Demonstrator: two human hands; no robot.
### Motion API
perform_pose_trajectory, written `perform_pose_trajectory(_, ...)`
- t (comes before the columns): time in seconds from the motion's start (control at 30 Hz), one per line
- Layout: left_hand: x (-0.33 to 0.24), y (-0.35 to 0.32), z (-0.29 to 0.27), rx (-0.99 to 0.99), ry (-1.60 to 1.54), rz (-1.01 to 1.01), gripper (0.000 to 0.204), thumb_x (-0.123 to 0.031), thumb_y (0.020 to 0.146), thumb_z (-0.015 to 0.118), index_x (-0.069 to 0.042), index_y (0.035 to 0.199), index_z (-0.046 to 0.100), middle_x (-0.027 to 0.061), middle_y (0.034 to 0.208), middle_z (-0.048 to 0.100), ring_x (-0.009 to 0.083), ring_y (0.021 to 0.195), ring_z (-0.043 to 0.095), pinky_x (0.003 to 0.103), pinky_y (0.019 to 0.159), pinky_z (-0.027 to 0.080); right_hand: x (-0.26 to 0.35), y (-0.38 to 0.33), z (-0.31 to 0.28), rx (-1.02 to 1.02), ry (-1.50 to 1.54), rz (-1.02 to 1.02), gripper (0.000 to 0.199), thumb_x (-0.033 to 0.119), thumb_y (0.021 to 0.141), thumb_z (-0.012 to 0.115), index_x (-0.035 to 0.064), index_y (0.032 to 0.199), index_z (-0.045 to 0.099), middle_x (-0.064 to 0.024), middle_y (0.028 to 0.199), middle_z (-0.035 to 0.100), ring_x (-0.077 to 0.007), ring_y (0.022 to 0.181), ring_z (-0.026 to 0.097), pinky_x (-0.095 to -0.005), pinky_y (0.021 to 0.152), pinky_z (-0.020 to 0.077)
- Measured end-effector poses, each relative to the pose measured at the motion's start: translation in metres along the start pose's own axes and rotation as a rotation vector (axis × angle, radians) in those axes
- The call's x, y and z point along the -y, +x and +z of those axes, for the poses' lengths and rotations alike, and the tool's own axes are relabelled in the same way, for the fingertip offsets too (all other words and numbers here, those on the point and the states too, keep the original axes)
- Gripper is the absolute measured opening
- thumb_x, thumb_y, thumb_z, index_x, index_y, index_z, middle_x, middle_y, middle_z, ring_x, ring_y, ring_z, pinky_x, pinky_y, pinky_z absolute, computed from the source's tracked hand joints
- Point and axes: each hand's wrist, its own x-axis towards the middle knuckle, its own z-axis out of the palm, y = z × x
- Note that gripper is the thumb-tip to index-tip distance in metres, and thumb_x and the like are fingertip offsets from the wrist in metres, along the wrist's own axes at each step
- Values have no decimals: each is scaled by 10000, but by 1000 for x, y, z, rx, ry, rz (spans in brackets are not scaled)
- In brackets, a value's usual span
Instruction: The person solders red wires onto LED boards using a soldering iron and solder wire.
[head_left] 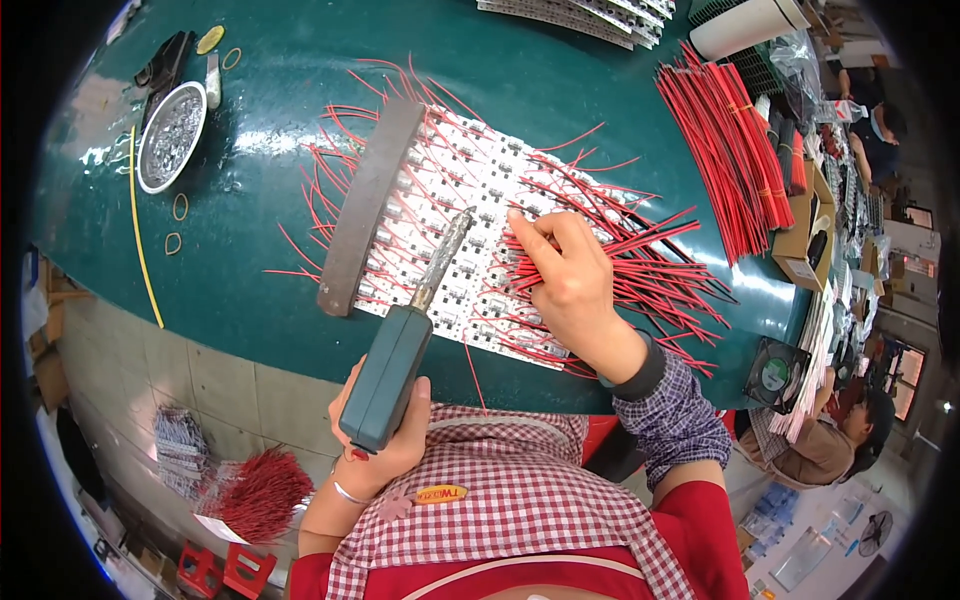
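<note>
My left hand [405, 440] is wrapped round the dark green handle of a soldering gun [385, 378]. Its long metal tip reaches up to the middle of a white circuit board panel [462, 290] lined with small black parts. Just right of the tip, my right hand [575, 275] is closed, thumb and forefinger pinched low over the panel. A bunch of red wires [665, 270] runs under its palm and fans out to the right. Across the panel's left part lies a flat grey metal bar [372, 205], with thin red wires sticking out on both sides.
On the green table [270, 345], a white bowl [172, 140] of silvery bits stands at the left. Bundled red wires [725, 150] and a cardboard box [808, 235] lie right; a small black fan [776, 372] sits near the edge. Stacked panels [590, 18] lie behind. A co-worker [830, 440] sits at the right.
</note>
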Motion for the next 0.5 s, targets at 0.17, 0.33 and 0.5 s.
perform_pose_trajectory(0.17,0,-1,5,-6,-19,-9,243,24,788,731,76,1018,672,190,954,692,289,731,692,328,655,558,6,4,-4,21,-100,20,534,-97,667,615,-13,1191,679,-96,897,576,-256,796,570,-377,659,489)
perform_pose_trajectory(0.33,0,-1,7,18,-43,-58,236,26,787,730,78,1010,673,190,952,692,287,727,692,326,656,559,3,3,-3,-13,-39,-21,438,-70,691,627,-12,1120,687,-89,885,581,-256,790,576,-369,636,485)
perform_pose_trajectory(0.5,-6,3,8,68,-8,-75,222,42,769,727,69,985,681,187,957,689,280,724,690,320,651,556,0,4,-2,-48,-56,-48,334,-22,701,651,-13,1031,697,-81,847,585,-239,770,583,-355,604,482)
